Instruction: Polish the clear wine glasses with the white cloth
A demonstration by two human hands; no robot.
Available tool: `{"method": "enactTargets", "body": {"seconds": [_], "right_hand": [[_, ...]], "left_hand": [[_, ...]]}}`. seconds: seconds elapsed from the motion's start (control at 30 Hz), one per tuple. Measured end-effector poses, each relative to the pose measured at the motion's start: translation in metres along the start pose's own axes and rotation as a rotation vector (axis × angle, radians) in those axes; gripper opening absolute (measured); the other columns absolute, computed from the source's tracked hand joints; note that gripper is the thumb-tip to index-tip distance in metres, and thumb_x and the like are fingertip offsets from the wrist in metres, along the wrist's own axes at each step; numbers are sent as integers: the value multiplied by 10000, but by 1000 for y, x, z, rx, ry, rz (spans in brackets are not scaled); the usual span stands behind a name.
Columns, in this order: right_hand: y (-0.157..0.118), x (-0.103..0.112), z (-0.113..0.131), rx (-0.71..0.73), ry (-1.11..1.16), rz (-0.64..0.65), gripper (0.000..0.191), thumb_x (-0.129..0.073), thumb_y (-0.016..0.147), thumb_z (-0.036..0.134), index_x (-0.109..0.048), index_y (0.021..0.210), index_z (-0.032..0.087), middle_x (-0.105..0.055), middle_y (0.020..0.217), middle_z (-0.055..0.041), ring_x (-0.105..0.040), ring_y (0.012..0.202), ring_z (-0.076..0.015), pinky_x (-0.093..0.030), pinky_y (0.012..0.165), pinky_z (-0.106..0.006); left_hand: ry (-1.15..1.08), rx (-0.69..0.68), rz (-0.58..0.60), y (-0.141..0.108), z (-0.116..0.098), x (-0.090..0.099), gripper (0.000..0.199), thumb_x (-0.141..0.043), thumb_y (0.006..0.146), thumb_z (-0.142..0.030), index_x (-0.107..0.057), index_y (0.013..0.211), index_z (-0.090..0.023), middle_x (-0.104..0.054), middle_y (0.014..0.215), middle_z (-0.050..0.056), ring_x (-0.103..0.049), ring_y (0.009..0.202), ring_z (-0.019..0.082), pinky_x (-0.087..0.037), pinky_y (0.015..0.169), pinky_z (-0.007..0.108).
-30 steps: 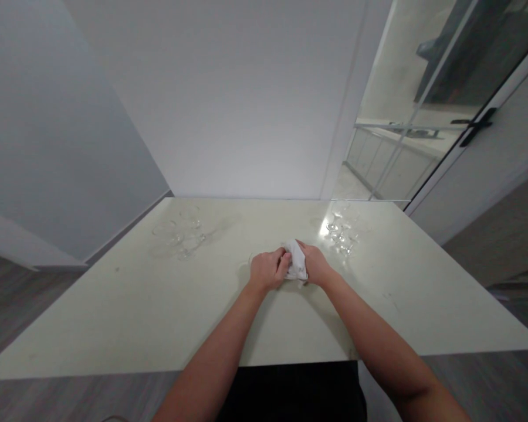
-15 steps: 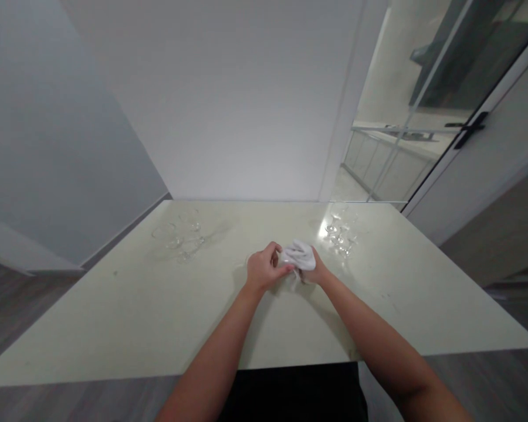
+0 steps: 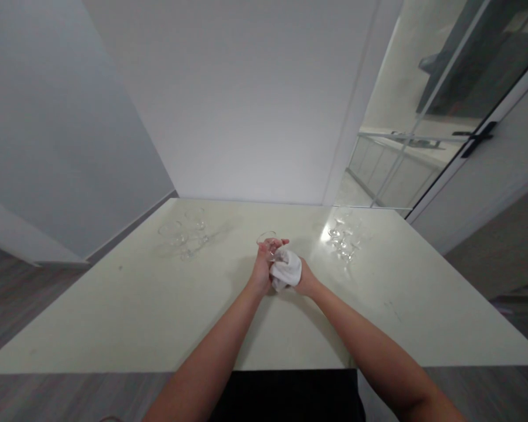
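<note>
A clear glass (image 3: 267,239) is held by my left hand (image 3: 261,266), its round rim tilted away from me above the fingers. A white cloth (image 3: 286,269) is bunched against the lower part of the glass. My right hand (image 3: 305,278) is closed on this cloth, which covers most of its fingers. Both hands meet above the middle of the pale table (image 3: 158,316).
Several clear glasses (image 3: 173,234) stand on the table at the back left. More glassware (image 3: 344,239) is grouped at the back right, beside a bright reflection. A white wall (image 3: 246,117) rises behind the table, with a glass door and black handle (image 3: 479,139) at right.
The glass has turned, so its rim now shows above my left hand. My right hand and the cloth have moved left and slightly nearer to me. The camera view has shifted slightly.
</note>
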State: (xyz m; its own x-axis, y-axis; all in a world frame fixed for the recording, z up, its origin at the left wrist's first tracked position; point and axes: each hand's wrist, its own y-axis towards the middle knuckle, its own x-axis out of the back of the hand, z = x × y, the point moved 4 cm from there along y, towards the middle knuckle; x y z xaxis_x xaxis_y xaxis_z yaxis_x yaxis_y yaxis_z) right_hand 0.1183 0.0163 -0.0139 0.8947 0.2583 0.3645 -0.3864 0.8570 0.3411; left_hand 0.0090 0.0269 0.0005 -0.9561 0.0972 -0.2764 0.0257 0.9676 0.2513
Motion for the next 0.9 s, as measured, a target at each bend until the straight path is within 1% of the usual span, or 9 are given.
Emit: {"method": "enactTargets", "body": {"seconds": [0.07, 0.13, 0.23, 0.37, 0.43, 0.5, 0.6, 0.67, 0.9], "right_hand": [[1, 2, 1, -3, -36, -27, 264, -657, 722, 333, -629, 926, 169, -684, 946, -59, -622, 890, -195, -488, 815, -302], [3, 7, -4, -45, -80, -44, 206, -669, 711, 318, -644, 845, 163, -690, 866, -58, -626, 851, -200, -487, 791, -295], [3, 10, -12, -83, -17, 14, 191, -676, 695, 308, -647, 801, 151, -687, 830, -53, -622, 825, -193, -486, 783, -293], [-3, 8, -22, -227, 322, 142, 301, -668, 688, 344, -637, 925, 161, -688, 884, -47, -628, 837, -182, -506, 798, -319], [-5, 7, -26, -289, 389, 146, 330, -671, 688, 343, -632, 971, 178, -688, 912, -47, -631, 867, -184, -507, 828, -336], [-2, 8, -28, -237, 337, 109, 310, -659, 706, 314, -635, 990, 192, -685, 960, -51, -623, 926, -188, -481, 895, -353], [8, 11, -29, -54, 212, 25, 278, -617, 741, 278, -643, 1004, 194, -678, 1020, -56, -611, 982, -193, -439, 961, -374], [12, 12, -32, 22, 178, 28, 285, -607, 747, 277, -643, 1015, 187, -679, 1022, -60, -615, 981, -195, -440, 959, -378], [10, 18, -32, 25, 36, 114, 279, -666, 703, 289, -667, 961, 182, -694, 955, -49, -619, 942, -200, -451, 921, -353]], "left_hand": [[47, -56, -24, 1, 4, 0, 611, -290, 794, -720, -516, 950, -174, -623, 1078, 117, -581, 1046, 211, -463, 873, 361], [80, -94, -112, 4, 5, 4, 550, -476, 755, -667, -514, 998, -175, -632, 1029, 95, -589, 1003, 192, -445, 887, 339], [-28, -46, -164, 5, 6, 7, 495, -639, 705, -557, -524, 1007, -182, -644, 913, 46, -605, 887, 155, -444, 850, 300], [-307, 147, 95, 1, 7, -3, 559, -570, 720, -633, -569, 1004, -151, -650, 907, 72, -611, 863, 177, -457, 802, 313], [-352, 209, 174, 0, 7, -7, 588, -552, 729, -640, -571, 1044, -143, -652, 957, 94, -610, 885, 188, -458, 800, 321], [-288, 210, 112, 1, 11, -5, 551, -608, 721, -576, -555, 1074, -156, -651, 984, 89, -609, 879, 174, -456, 793, 309], [-53, 172, -45, 5, 18, 1, 518, -742, 628, -443, -560, 1026, -165, -649, 907, 50, -600, 804, 145, -453, 742, 274], [61, 152, -70, 7, 21, 3, 499, -770, 591, -404, -575, 980, -160, -635, 839, 29, -588, 761, 135, -448, 706, 257], [15, 124, -94, 7, 13, 2, 442, -750, 621, -399, -595, 954, -154, -633, 823, 24, -580, 748, 123, -435, 718, 244]]}}
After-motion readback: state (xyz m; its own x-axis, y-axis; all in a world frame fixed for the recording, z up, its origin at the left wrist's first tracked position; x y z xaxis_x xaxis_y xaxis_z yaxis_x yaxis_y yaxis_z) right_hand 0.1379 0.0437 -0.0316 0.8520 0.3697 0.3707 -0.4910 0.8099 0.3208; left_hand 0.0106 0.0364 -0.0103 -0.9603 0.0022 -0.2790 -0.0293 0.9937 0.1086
